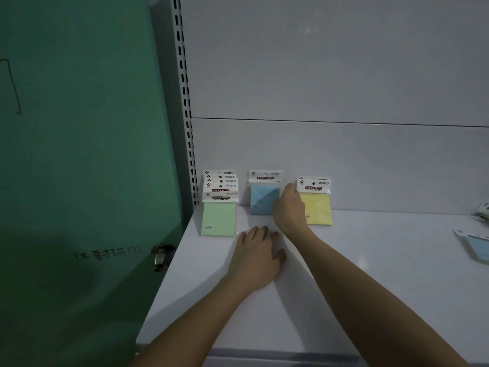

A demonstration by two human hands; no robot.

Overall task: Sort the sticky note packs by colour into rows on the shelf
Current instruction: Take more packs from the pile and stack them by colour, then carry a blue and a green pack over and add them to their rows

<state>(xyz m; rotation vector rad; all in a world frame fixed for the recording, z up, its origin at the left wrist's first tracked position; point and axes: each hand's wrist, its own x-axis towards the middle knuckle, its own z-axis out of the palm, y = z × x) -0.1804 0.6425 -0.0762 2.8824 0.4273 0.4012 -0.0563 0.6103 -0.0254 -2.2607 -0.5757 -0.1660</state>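
Against the back panel of the white shelf point(370, 260) stand three groups of sticky note packs. Several green packs point(219, 219) overlap in a row at the left. A single blue pack point(262, 200) leans in the middle. Two yellow packs point(318, 210) are at the right. My right hand point(289, 207) is between the blue and yellow packs and holds the blue pack by its right edge, with its fingertips hidden behind the hand. My left hand point(258, 254) rests flat on the shelf in front of the blue pack, holding nothing.
A green door point(79, 154) with a metal knob point(161, 256) stands just left of the shelf, beside a slotted upright point(186, 115). At the far right edge of the shelf lie more packs point(476, 246), one pale blue, and a white packet point(483, 210).
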